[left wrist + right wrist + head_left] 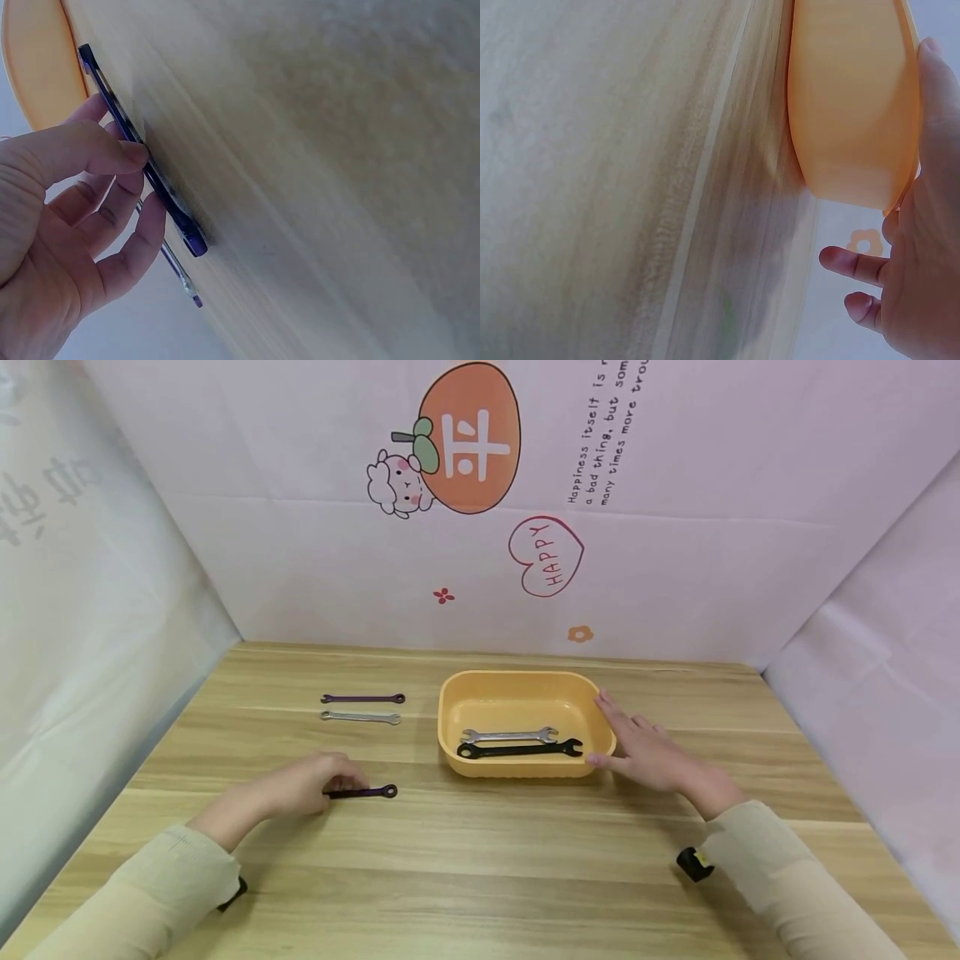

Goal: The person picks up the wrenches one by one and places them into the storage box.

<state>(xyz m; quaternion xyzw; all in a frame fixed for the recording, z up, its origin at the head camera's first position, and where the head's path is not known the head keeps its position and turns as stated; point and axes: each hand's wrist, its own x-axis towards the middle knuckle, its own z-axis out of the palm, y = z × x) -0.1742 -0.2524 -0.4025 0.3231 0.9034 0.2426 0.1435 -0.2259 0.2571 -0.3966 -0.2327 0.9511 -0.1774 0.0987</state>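
Observation:
My left hand [303, 783] pinches a dark purple combination wrench [375, 792] between thumb and fingers, low over the wood table left of centre. In the left wrist view the wrench [163, 187] slants past the thumb tip, both its ends sticking out. My right hand [648, 750] rests with spread fingers against the right end of a yellow plastic bin [517, 770]. Its thumb lies along the front corner of the rim. Inside the bin are a silver open-end wrench [510, 736] and a larger black wrench [517, 749], side by side.
Behind my left hand, a purple wrench [363, 698] and a silver wrench [360, 717] lie parallel on the table. White printed cloth walls [337, 577] enclose the back and sides. Black wrist devices [694, 863] show at the sleeves.

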